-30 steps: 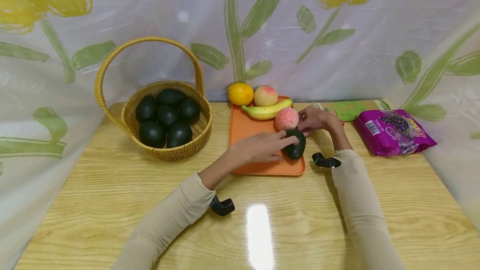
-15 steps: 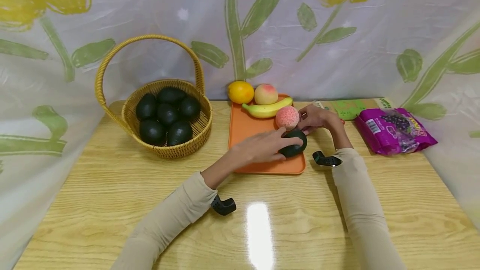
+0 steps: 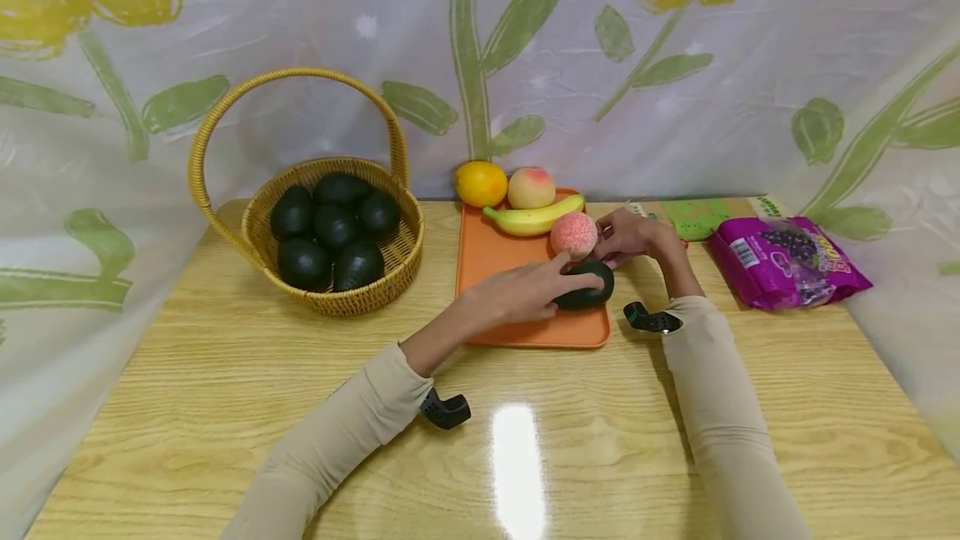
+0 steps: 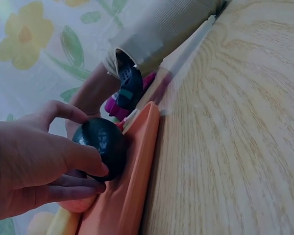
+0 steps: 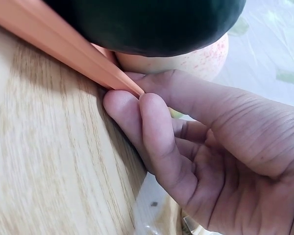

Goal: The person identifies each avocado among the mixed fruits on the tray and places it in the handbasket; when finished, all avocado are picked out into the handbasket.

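Note:
In the head view my left hand curls its thumb and fingers round a dark green avocado at the right front part of an orange tray. The left wrist view has the avocado between thumb and fingers, low over the tray. My right hand pinches the tray's right edge: in the right wrist view the thumb reaches over the rim, with fingertips on its outer side. A speckled pink peach lies just behind the avocado. Behind that are a banana, another peach and a yellow-orange fruit.
A wicker basket with a tall handle and several avocados stands to the left. At the right lie a purple grape-printed packet and a green and brown packet. A flower-patterned curtain hangs behind the table.
The avocado has turned in my left hand, from pointing front to back to lying crosswise on the tray. My right hand has stayed at the tray's edge.

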`<control>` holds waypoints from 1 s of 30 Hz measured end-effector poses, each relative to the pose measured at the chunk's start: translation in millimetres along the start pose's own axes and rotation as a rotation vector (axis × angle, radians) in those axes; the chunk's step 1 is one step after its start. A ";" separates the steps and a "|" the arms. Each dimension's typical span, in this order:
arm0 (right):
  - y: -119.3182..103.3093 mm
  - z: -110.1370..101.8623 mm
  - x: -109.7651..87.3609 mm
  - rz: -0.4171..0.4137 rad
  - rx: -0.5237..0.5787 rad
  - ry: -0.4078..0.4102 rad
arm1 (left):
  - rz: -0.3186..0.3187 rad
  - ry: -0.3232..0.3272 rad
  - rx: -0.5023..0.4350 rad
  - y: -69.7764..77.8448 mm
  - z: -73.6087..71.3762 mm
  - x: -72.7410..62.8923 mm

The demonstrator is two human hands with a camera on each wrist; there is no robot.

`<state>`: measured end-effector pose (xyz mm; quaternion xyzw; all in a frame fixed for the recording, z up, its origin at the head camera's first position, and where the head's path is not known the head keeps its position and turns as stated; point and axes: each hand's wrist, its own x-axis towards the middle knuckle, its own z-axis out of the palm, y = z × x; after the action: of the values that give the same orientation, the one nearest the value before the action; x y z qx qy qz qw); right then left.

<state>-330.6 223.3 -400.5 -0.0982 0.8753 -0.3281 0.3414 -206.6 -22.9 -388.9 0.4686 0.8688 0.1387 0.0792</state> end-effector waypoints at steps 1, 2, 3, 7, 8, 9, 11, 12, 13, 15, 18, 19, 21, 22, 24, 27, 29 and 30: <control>-0.6 0.0 -0.2 -0.002 -0.001 0.000 | -0.002 0.002 0.002 0.1 0.3 0.1; -0.8 -0.1 -0.3 -0.005 -0.004 -0.002 | -0.007 0.007 0.000 0.3 0.5 0.0; -1.4 -0.1 -0.5 -0.006 -0.008 -0.003 | -0.012 0.014 -0.007 0.5 1.1 0.1; -2.3 0.1 -0.5 -0.005 -0.017 0.000 | -0.016 0.064 -0.019 2.8 4.6 1.8; -2.0 0.2 -0.3 -0.005 -0.017 -0.002 | -0.015 0.078 -0.019 3.4 5.8 2.2; -1.9 0.5 -0.1 -0.002 -0.013 -0.001 | -0.005 0.091 -0.006 3.9 6.9 2.9; -1.4 1.2 0.5 0.002 0.000 -0.002 | 0.011 0.115 0.010 4.8 8.9 4.0; -1.1 1.4 0.9 0.002 0.009 -0.006 | 0.015 0.121 0.020 4.8 9.7 4.5; -1.1 1.7 1.2 0.007 0.024 -0.010 | 0.014 0.123 0.024 4.8 9.9 4.6; -1.4 1.8 1.3 0.016 0.047 -0.017 | 0.014 0.119 0.028 4.7 8.6 4.6; -2.0 0.7 -0.9 0.020 0.060 -0.019 | 0.021 0.102 0.027 5.9 2.7 4.3; -2.6 0.2 -2.1 0.021 0.060 -0.014 | 0.025 0.095 0.035 6.4 0.0 4.0; -3.6 -1.1 -4.2 0.017 0.055 -0.010 | 0.032 0.079 0.051 7.7 -5.0 3.3; -3.5 -2.0 -4.9 0.012 0.054 -0.007 | 0.031 0.070 0.054 8.5 -7.3 2.9; -4.0 -2.6 -6.0 0.012 0.068 -0.008 | 0.021 0.049 0.067 9.3 -10.3 1.3; -3.4 -0.5 -4.8 0.014 0.075 -0.017 | 0.010 0.034 0.082 8.2 -11.4 -2.0; -3.0 0.3 -5.6 0.018 0.088 -0.016 | 0.005 0.037 0.081 8.3 -15.4 -5.5; -2.0 0.3 -5.9 0.017 0.095 -0.013 | 0.003 0.042 0.076 8.4 -18.3 -7.3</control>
<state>-326.1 223.9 -396.2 -0.0768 0.8573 -0.3656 0.3542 -200.8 -27.7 -368.9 0.4696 0.8743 0.1155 0.0429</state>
